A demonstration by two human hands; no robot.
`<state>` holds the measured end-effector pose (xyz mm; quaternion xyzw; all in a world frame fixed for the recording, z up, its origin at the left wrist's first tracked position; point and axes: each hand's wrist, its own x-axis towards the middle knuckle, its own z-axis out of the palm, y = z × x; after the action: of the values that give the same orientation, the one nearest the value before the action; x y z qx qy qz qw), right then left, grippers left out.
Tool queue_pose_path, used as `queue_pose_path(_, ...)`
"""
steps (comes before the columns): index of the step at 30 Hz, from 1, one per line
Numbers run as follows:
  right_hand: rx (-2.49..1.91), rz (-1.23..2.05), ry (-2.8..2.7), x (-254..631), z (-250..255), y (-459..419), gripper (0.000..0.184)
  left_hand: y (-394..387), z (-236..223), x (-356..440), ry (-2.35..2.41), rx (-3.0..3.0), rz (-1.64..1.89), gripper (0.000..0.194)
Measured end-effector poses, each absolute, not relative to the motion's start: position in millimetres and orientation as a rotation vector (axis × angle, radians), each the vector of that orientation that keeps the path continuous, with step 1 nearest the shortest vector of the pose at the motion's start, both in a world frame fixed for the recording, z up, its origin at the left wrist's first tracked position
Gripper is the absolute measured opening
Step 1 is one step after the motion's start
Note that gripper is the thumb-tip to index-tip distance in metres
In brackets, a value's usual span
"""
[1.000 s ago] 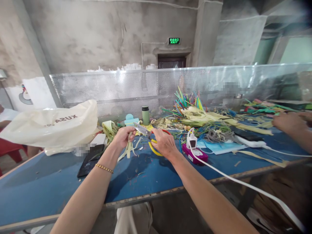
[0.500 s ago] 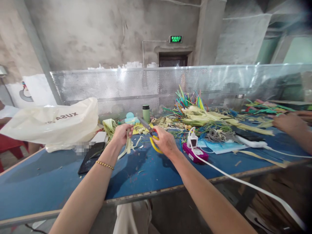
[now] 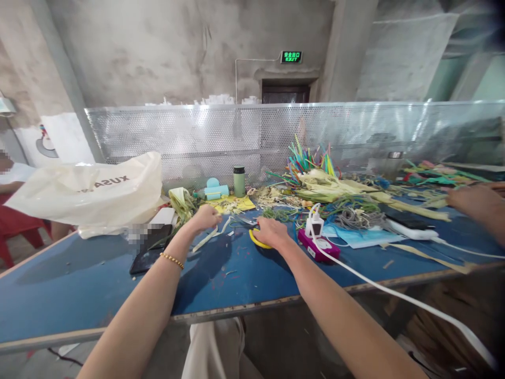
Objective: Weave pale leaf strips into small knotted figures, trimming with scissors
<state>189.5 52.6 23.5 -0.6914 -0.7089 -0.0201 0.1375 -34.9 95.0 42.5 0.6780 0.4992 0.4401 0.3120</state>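
My left hand (image 3: 205,218), wearing a gold beaded bracelet (image 3: 172,260), is closed just above the table. What its fingers hold, if anything, is hidden apart from a pale bit at the fingertips. Below it a pale husk strip (image 3: 205,241) lies on the blue table (image 3: 240,287). My right hand (image 3: 273,231) grips scissors (image 3: 260,240) with yellow handles, held low over the table. The blades point left, toward my left hand. Behind my left wrist is a bunch of pale green husk (image 3: 181,204).
A plastic bag (image 3: 90,192) and a dark tablet (image 3: 152,252) are at left. Behind stand a green bottle (image 3: 239,182) and colored sticks (image 3: 310,160). A magenta box (image 3: 317,246) with a white charger and cable lies right, beside a blue mask (image 3: 365,237). A co-worker's hand (image 3: 475,202) is far right.
The scissors have lowered and their blades now lie flatter. My left hand has turned knuckles up, and the strips that hung from it no longer hang in view. The view has shifted slightly.
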Motion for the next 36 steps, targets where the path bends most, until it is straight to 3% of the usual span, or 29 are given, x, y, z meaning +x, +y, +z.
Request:
queue_pose_path(1, -2.069, -0.068, -2.028, 191, 25, 54, 0.039, 94, 39, -31, 1.334, 1.943, 0.907, 0.008)
queue_pose_path(3, -2.189, -0.070, -1.970, 197, 28, 59, 0.038, 94, 34, -26, 1.401, 2.200, 0.420, 0.024)
queue_pose_path(6, -2.290, -0.087, -1.896, 206, 32, 65, 0.038, 100, 28, -28, 1.614, 2.406, 0.134, 0.032)
queue_pose_path(12, -2.212, -0.170, -1.859, 208, 33, 58, 0.040, 118, 17, -53, 2.318, 2.271, 0.360, 0.035)
queue_pose_path(16, -2.031, -0.120, -1.963, 201, 32, 51, 0.045, 124, 18, -67, 2.467, 2.153, 0.466, 0.033)
queue_pose_path(22, -1.770, 0.053, -2.252, 190, 25, 47, 0.045, 106, 47, -58, 2.394, 2.227, 0.777, 0.036)
queue_pose_path(30, -2.232, -0.065, -2.030, 202, 29, 55, 0.041, 64, 78, -37, 2.313, 2.324, 1.140, 0.032)
queue_pose_path(36, -2.114, -0.211, -2.017, 204, 30, 54, 0.042, 66, 78, -35, 1.562, 2.057, 1.254, 0.025)
